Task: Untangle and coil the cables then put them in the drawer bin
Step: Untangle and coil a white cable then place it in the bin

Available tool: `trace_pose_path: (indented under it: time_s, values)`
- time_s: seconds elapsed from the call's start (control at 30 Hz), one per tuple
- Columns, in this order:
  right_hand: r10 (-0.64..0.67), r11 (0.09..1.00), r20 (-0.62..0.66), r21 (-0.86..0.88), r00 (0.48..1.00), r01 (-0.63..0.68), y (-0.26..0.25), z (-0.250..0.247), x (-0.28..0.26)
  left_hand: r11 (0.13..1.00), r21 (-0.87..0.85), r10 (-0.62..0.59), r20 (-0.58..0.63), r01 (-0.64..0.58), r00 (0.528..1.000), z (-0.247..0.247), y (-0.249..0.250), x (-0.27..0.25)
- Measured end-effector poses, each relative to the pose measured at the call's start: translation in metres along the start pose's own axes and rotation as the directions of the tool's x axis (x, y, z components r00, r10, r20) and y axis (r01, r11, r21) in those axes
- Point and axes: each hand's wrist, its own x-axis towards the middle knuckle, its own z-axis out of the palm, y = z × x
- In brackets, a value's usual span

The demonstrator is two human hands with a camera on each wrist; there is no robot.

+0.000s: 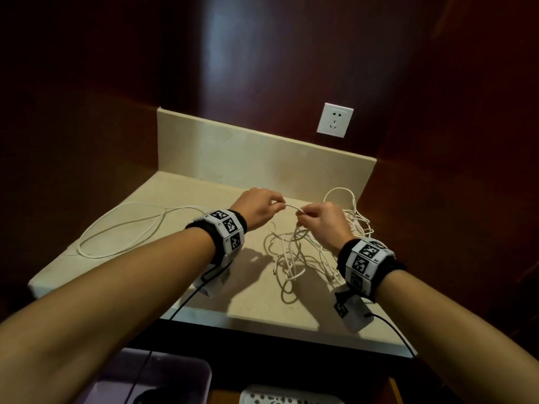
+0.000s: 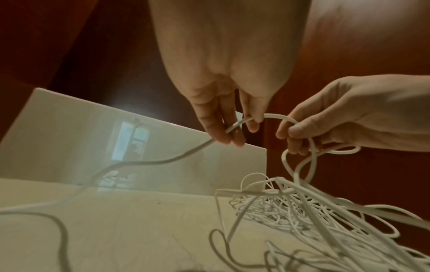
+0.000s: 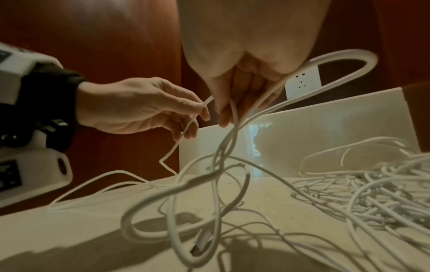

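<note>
Dark red-brown wood panels enclose a cream stone desk with a low cream backsplash along its far edge. On the panel above the backsplash, toward the far right corner, sits a white wall socket.

Both hands are raised above the middle of the desk, close together but not touching, and both wrists wear black bands with white coded marker blocks. The left hand pinches a white cable between thumb and fingertips, its other fingers loosely curled. The right hand has its fingers curled round the same cable and a few loops that hang from it. A short arch of cable spans the gap between the two hands.

From the left hand the cable runs out to a long loose loop lying on the left side of the desk, reaching toward the left edge. Below and behind the right hand, a tangled heap of white cables is spread over the right half of the desk, from near the front edge back toward the far right corner. One metal plug end lies on the desk close to the right wrist.

Below the front edge of the desk, a pale purple bin shows at the lower left, and beside it a white perforated tray.
</note>
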Motion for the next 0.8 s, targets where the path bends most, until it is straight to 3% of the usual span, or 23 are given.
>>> trace_pose_path:
  time_s: [0.1, 0.17, 0.23, 0.3, 0.43, 0.57, 0.7, 0.8]
  values:
    - [0.02, 0.956, 0.074, 0.292, 0.997, -0.041, -0.002, 0.002, -0.005, 0.999, 0.02, 0.03, -0.012, -0.03, 0.999, -0.002, -0.003, 0.0]
    - [-0.001, 0.928, 0.152, 0.369, 0.988, -0.056, -0.001, 0.004, -0.008, 0.997, 0.054, 0.052, -0.023, -0.051, 0.998, -0.004, -0.007, 0.0]
    - [-0.038, 0.97, 0.221, 0.242, 0.974, -0.017, 0.003, 0.005, -0.009, 0.993, 0.096, 0.072, -0.023, -0.069, 0.997, -0.008, -0.01, -0.001]
    - [-0.054, 0.997, 0.292, -0.037, 0.955, 0.068, 0.011, 0.003, -0.01, 0.985, 0.147, 0.089, -0.02, -0.085, 0.996, -0.012, -0.016, -0.003]
    - [0.023, 0.926, 0.347, -0.361, 0.938, 0.111, 0.028, -0.002, -0.007, 0.974, 0.218, 0.074, -0.017, -0.068, 0.997, -0.019, -0.028, -0.009]
    - [0.036, 0.872, 0.32, -0.472, 0.947, 0.127, 0.032, -0.001, 0.001, 0.968, 0.25, 0.042, -0.023, -0.035, 0.999, -0.019, -0.035, -0.014]
    - [-0.007, 0.874, 0.275, -0.465, 0.961, 0.139, 0.027, 0.003, 0.01, 0.955, 0.29, -0.048, -0.075, 0.068, 0.996, -0.019, -0.033, -0.017]
    - [-0.052, 0.884, 0.231, -0.443, 0.972, 0.152, 0.017, 0.007, 0.012, 0.969, 0.246, -0.011, -0.067, 0.027, 0.998, -0.017, -0.025, -0.018]
